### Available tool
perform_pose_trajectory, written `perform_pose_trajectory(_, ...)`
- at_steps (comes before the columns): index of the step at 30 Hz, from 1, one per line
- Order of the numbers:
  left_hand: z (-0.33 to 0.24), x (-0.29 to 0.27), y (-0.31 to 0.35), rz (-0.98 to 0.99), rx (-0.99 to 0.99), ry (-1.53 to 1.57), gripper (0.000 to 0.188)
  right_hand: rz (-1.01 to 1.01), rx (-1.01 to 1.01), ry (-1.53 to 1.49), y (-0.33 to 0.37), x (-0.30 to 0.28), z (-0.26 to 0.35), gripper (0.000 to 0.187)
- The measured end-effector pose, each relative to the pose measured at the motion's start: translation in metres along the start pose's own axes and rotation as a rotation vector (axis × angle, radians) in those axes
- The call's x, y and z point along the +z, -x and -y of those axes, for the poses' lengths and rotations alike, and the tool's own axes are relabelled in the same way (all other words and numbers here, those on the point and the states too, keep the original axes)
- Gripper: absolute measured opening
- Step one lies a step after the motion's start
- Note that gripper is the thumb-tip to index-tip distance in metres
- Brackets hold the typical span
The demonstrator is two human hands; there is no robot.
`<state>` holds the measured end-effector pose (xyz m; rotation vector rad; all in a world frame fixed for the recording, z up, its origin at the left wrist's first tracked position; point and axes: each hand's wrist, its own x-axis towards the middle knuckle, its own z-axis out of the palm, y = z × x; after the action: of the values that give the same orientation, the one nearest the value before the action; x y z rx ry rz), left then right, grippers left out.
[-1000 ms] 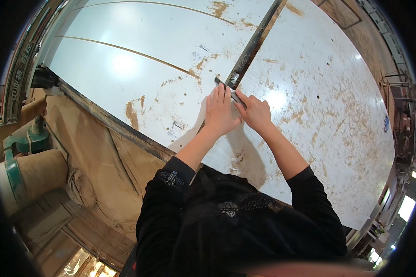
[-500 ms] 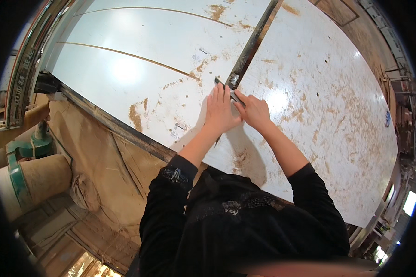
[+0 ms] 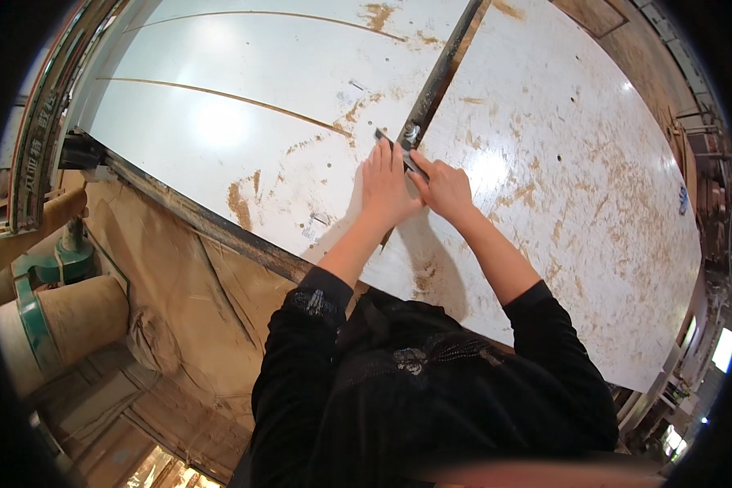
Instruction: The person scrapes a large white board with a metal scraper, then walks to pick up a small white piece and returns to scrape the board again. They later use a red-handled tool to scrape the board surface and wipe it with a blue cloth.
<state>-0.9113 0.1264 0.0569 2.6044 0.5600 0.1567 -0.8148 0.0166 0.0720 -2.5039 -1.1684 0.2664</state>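
Both my hands meet over the seam between two white panels. My left hand [image 3: 385, 185] lies with fingers stretched out and close together, fingertips against a narrow dark metal bar [image 3: 416, 168]. At the bar's lower right end, my right hand [image 3: 447, 189] is closed on it, thumb and fingers bent. The bar runs slantwise across the seam, its far end sticking out past my left fingertips. Just beyond the hands, a shiny round metal fitting [image 3: 411, 132] sits on the dark rail [image 3: 443, 77] in the seam. My fingers hide the bar's middle, and its exact kind is unclear.
Sawdust is scattered over the left panel [image 3: 179, 154] and the right panel [image 3: 529, 260]. Two long grooves cross the left panel. A dark edge rail [image 3: 195, 215] borders it at the front. Lower left stand a green machine part [image 3: 73, 252] and a tan cylinder [image 3: 81, 313].
My hands have barely moved; the bar's far end sits slightly farther up and left. The whole view has shifted a little.
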Motion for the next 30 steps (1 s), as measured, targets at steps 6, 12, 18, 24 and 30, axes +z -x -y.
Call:
perform_pose_trajectory(6,0.002,0.010,-0.004,-0.073,0.009,-0.021,0.103,-0.001,-0.019,0.030,-0.004,-0.004,0.001,0.040)
perform_pose_trajectory(12,0.001,0.006,-0.009,-0.074,0.009,-0.040,0.106,-0.055,-0.054,0.075,-0.008,0.000,-0.005,0.042)
perform_pose_trajectory(18,-0.002,0.004,0.001,-0.019,-0.004,-0.037,0.106,-0.039,-0.046,0.062,-0.004,0.002,-0.005,0.043)
perform_pose_trajectory(24,0.004,0.008,-0.006,-0.063,-0.016,-0.015,0.107,-0.060,-0.064,0.086,-0.004,0.006,-0.005,0.042)
perform_pose_trajectory(30,0.006,0.004,-0.015,-0.046,-0.009,-0.025,0.109,-0.056,-0.025,0.025,-0.012,0.005,-0.002,0.041)
